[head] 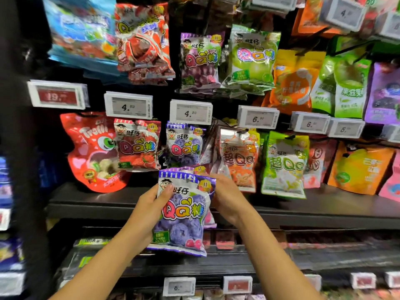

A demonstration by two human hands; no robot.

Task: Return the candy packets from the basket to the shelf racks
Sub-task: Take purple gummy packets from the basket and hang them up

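Fingers [166, 190] of the left hand [151, 204] are curling round the left edge of a purple candy packet [184, 215], thumb lying across its front near the top, while the right hand [225, 198] is gripping the packet's right edge, its fingers hidden behind the bag. Behind both hands, the shelf racks [324, 211] are carrying rows of hanging sweets. A red Trolli bag [91, 152] is hanging at lower left, beside a strawberry packet [138, 146]. Just above the held packet, a matching purple packet [184, 146] is hanging on its hook under a 4.20 price tag [190, 112]. The held packet is sitting upright, just below and in front of that matching one.
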